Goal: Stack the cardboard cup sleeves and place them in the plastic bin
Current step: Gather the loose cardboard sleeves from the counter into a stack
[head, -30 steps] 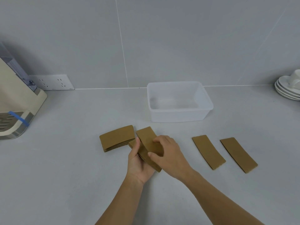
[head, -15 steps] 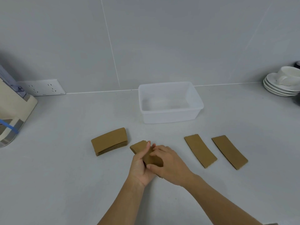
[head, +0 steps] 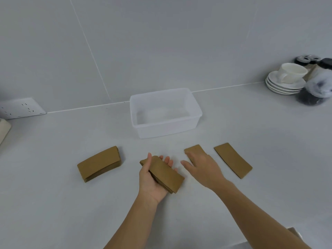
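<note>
My left hand (head: 150, 184) lies palm up and holds a small stack of brown cardboard sleeves (head: 164, 174) across its fingers. My right hand (head: 203, 168) is spread flat over a single sleeve (head: 194, 150) on the counter, covering most of it; its fingers are apart. Another single sleeve (head: 232, 159) lies flat just to the right. A thicker pile of sleeves (head: 99, 163) rests on the counter to the left. The clear plastic bin (head: 195, 112) stands behind them near the wall, with nothing in it.
Stacked white saucers with a cup (head: 285, 81) and dark-lidded jars (head: 314, 83) crowd the back right corner. A wall socket (head: 20, 108) sits at the back left, and a beige appliance edge (head: 4, 128) shows at the far left.
My right hand has left the stack and moved right onto the single sleeve. My left hand now holds the stack alone. The view has swung to the right.
</note>
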Tool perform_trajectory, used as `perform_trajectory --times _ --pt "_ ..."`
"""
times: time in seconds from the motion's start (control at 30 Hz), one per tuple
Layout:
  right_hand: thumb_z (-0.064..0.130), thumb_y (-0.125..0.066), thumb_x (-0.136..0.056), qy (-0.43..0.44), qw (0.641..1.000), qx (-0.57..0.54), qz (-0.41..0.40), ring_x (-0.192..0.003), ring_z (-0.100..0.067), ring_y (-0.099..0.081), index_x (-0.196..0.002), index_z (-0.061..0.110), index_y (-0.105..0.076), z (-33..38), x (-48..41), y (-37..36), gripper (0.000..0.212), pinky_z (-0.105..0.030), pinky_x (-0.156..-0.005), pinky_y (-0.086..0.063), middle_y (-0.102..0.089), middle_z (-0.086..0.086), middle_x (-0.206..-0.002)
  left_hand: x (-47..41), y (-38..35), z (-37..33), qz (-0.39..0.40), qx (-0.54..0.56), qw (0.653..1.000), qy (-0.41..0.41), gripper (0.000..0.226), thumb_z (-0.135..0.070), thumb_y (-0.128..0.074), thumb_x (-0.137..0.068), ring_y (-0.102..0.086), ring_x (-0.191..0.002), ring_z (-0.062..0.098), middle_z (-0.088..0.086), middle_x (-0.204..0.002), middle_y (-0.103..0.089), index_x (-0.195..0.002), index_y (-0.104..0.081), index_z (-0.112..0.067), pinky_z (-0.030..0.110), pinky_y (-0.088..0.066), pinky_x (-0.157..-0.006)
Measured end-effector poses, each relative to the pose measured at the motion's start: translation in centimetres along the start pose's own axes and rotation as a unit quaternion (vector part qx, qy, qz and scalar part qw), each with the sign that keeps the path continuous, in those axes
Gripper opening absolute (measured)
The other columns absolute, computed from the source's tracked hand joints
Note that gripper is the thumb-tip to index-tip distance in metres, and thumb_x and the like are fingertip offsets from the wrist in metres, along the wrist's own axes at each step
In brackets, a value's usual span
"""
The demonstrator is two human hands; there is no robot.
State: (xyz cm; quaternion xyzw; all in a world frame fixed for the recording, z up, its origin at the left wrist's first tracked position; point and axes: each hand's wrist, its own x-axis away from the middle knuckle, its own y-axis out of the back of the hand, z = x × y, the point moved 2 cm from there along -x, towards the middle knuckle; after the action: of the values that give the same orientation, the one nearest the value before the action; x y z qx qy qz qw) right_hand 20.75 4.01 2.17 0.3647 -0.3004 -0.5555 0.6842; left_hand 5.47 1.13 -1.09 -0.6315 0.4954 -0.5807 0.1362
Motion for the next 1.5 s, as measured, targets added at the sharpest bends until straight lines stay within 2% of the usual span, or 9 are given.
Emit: perform_trajectory --times 0.3,0.47,0.53,0.77,0.87,1.0,1.13,1.3,1.5 --pt "0.057 -0.040 -0.086 -0.119 0.980 0.160 -0.012 -0.141 -0.024 -0.019 -0.145 0.017 -0.016 -5.3 1.5 -2.4 0.075 -0.040 -0.112 -0.018 -0.024 -0.011 -0.152 -0.6 -0.3 1.1 -0.002 0.004 1.000 -0.005 0.063 -0.052 -0.076 -0.057 -0.068 -0.090 0.025 0.010 -0.094 -0.072 -0.103 -0.064 -0.011 0.047 -0.053 -0.086" --pt "0.055 -0.004 -0.092 -0.097 0.979 0.180 -0.029 -0.115 -0.033 -0.058 -0.119 0.004 -0.059 -4.3 3.2 -2.5 0.080 -0.044 -0.092 -0.049 -0.062 -0.019 -0.123 -0.7 -0.4 1.4 -0.001 0.007 1.000 -0.005 0.068 -0.057 -0.075 -0.057 -0.068 -0.090 0.025 0.010 -0.094 -0.072 -0.105 -0.063 -0.011 0.047 -0.054 -0.085" --pt "0.054 -0.002 -0.092 -0.096 0.980 0.171 -0.044 -0.107 -0.031 -0.064 -0.114 0.001 -0.061 -3.9 3.4 -2.0 0.083 -0.043 -0.086 -0.052 -0.068 -0.016 -0.113 -0.7 -0.5 1.4 -0.002 0.009 1.000 -0.007 0.069 -0.057 -0.076 -0.056 -0.068 -0.090 0.025 0.010 -0.094 -0.072 -0.105 -0.063 -0.011 0.047 -0.054 -0.084" --pt "0.045 -0.047 -0.088 -0.118 0.983 0.132 -0.055 -0.126 -0.022 -0.043 -0.139 0.011 -0.029 -4.6 2.2 -2.3 0.064 -0.035 -0.102 -0.032 -0.050 -0.005 -0.135 -0.9 -0.6 1.3 -0.011 0.013 1.000 -0.013 0.071 -0.058 -0.076 -0.052 -0.068 -0.090 0.025 0.010 -0.094 -0.072 -0.104 -0.063 -0.011 0.046 -0.055 -0.080" --pt "0.039 -0.057 -0.083 -0.151 0.986 0.044 -0.048 -0.122 -0.022 -0.044 -0.136 0.013 -0.030 -4.2 1.0 -1.0 0.064 -0.036 -0.103 -0.031 -0.053 -0.005 -0.129 -1.0 -1.1 1.4 -0.007 0.016 1.000 -0.012 0.072 -0.058 -0.077 -0.051 -0.069 -0.089 0.025 0.010 -0.094 -0.072 -0.104 -0.063 -0.010 0.046 -0.056 -0.077" --pt "0.036 -0.064 -0.078 -0.213 0.955 -0.205 -0.021 -0.099 -0.019 -0.057 -0.131 0.015 -0.038 -3.1 -0.4 1.6 0.062 -0.034 -0.086 -0.047 -0.057 -0.002 -0.108 -1.0 -1.9 1.5 -0.006 0.021 1.000 -0.012 0.073 -0.058 -0.075 -0.054 -0.070 -0.090 0.026 0.011 -0.096 -0.073 -0.107 -0.063 -0.010 0.046 -0.057 -0.074" --pt "0.038 -0.067 -0.077 -0.198 0.910 -0.364 -0.027 -0.088 -0.003 -0.056 -0.127 0.020 -0.042 -1.2 -0.8 2.6 0.059 -0.018 -0.072 -0.041 -0.056 0.008 -0.100 -1.2 -2.5 1.5 0.002 0.016 1.000 -0.016 0.082 -0.061 -0.073 -0.054 -0.069 -0.096 0.027 0.013 -0.110 -0.071 -0.118 -0.061 -0.010 0.045 -0.057 -0.074" --pt "0.042 -0.066 -0.074 -0.073 0.950 -0.304 -0.009 -0.089 0.015 -0.051 -0.104 0.034 -0.051 1.6 0.8 1.4 0.034 -0.003 -0.066 -0.042 -0.055 0.024 -0.096 -1.4 -3.0 1.7 0.069 -0.013 0.998 0.002 0.087 -0.067 -0.067 -0.057 -0.063 -0.108 0.034 0.016 -0.121 -0.065 -0.121 -0.060 -0.009 0.049 -0.055 -0.082" --pt "0.040 -0.059 -0.080 -0.020 0.986 -0.164 0.024 -0.108 -0.011 -0.042 -0.120 0.023 -0.052 2.0 2.0 -0.4 0.044 -0.031 -0.099 -0.037 -0.054 0.004 -0.122 -1.6 -3.3 1.5 0.067 -0.009 0.998 -0.018 0.068 -0.055 -0.077 -0.056 -0.065 -0.101 0.025 0.011 -0.108 -0.069 -0.106 -0.065 -0.012 0.044 -0.052 -0.087"
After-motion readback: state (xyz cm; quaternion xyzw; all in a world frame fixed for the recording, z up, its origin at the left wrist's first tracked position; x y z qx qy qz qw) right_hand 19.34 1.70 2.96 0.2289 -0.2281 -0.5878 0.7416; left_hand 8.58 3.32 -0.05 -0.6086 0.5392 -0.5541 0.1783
